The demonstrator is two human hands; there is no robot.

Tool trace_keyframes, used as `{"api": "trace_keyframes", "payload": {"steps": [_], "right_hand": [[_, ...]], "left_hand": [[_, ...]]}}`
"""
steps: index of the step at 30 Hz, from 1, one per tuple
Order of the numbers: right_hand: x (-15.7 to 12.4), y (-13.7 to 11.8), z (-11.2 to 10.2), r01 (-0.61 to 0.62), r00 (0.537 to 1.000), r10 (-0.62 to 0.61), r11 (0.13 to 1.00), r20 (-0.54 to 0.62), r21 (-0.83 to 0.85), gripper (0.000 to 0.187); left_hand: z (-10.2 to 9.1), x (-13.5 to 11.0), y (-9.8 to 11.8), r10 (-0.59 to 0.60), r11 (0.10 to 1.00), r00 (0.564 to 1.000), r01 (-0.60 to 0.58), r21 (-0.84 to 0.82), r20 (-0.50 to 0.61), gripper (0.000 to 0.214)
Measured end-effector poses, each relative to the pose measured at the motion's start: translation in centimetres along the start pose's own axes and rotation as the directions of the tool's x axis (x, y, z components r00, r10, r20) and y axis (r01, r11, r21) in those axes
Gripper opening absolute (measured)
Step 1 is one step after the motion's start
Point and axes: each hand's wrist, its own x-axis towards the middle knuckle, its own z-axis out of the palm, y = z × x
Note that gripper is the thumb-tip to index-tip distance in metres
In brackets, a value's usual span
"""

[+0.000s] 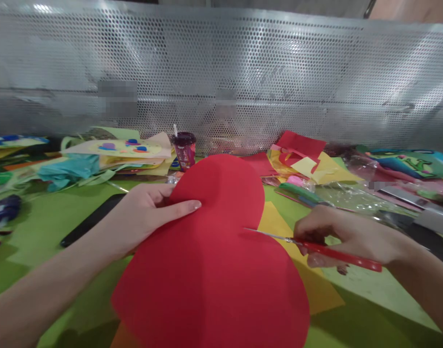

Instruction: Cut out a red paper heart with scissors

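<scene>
1. Black phone (93,220): lay between nine and ten o'clock of the red paper (221,270).
2. Left hand (152,212): ten o'clock; grip pinched the paper's edge, thumb on top.
3. Lidded cup (185,152): stood beyond, near eleven.
4. Red paper: centre; two rounded lobes formed, notch between. Lower edge out of view; remaining cuts could not be told.
5. Red-handled scissors (325,250): one blade over the notch, two to three o'clock; shaping judged well advanced.
6. Yellow sheet (316,290): partly beneath the paper, three to four.
7. Right hand (337,232): three o'clock; grip closed around the scissors' handles.
</scene>
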Motion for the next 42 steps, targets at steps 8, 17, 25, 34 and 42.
{"api": "trace_keyframes", "payload": {"steps": [8,17,25,34,42], "right_hand": [[0.1,0.2,0.0,0.006,1.0,-0.006,1.0,0.009,0.014,0.03],[0.1,1.1,-0.3,0.081,0.997,-0.081,0.997,-0.014,-0.002,0.03],[0.0,0.9,-0.4,0.077,0.997,-0.077,0.997,0.032,-0.002,0.032],[-0.1,1.1,-0.4,0.067,0.997,-0.068,0.997,0.024,0.042,0.033],[0.1,0.6,-0.3,0.019,0.999,-0.021,0.998,0.027,0.066,0.033]], "left_hand": [[0.0,0.0,-0.1,-0.006,1.0,1.0,0.007,0.012,-0.008,0.03],[0.1,-0.2,0.1,-0.008,1.0,1.0,0.008,-0.017,-0.015,0.034],[0.2,-0.2,0.2,0.006,1.0,1.0,-0.006,-0.018,-0.015,0.029],[0.4,-0.1,0.4,0.025,0.999,0.999,-0.026,-0.031,-0.033,0.03],[0.2,-0.2,0.2,0.006,1.0,1.0,-0.006,-0.003,-0.03,0.031]]}}
